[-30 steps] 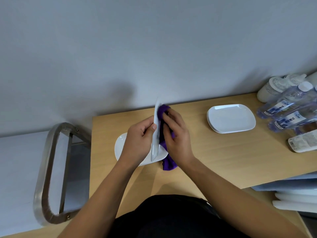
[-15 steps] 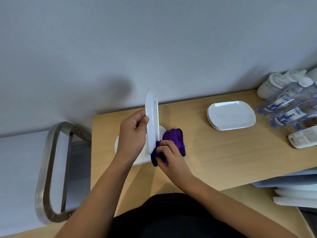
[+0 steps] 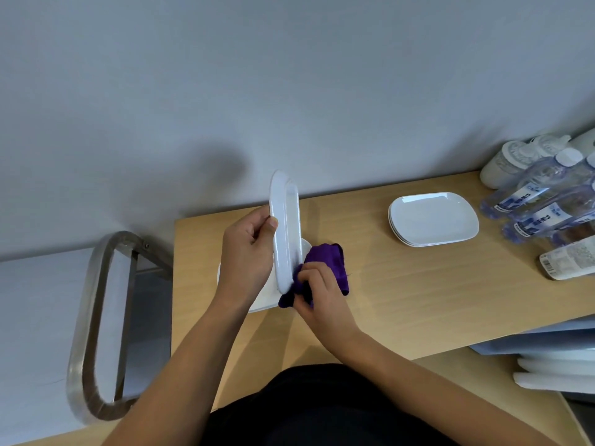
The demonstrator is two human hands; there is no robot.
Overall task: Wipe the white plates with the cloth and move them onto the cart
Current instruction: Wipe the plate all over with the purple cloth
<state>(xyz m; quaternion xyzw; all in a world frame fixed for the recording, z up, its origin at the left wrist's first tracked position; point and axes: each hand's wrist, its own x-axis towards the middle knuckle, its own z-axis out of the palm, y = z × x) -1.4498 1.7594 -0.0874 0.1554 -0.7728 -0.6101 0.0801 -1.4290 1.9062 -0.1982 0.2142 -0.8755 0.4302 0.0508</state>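
Sliding purple cloth (image 3: 328,262) down to lower rim of white plate (image 3: 285,233), bunching it in right hand's (image 3: 322,294) curled fingers; clamping plate on edge with left hand (image 3: 248,252), exposing its face, above table stack (image 3: 260,305), cart (image 3: 93,317) alongside.

- Under the left hand (image 3: 246,255) and the right hand (image 3: 322,294) we see a light, wood-grain rectangular tabletop (image 3: 418,291). Its far edge meets the wall.
- Beyond both hands a plain, matt, pale grey wall (image 3: 289,75) fills the upper half of our view.
- On it, beyond the left hand, we note a soft, blurred dark shadow (image 3: 212,169); the light is even and diffuse.
- Nearer than the right hand and to its right, below the tabletop's near edge, we find a lower light wooden surface (image 3: 483,375) bearing stacked pale flat slabs (image 3: 557,365) that we cannot identify.
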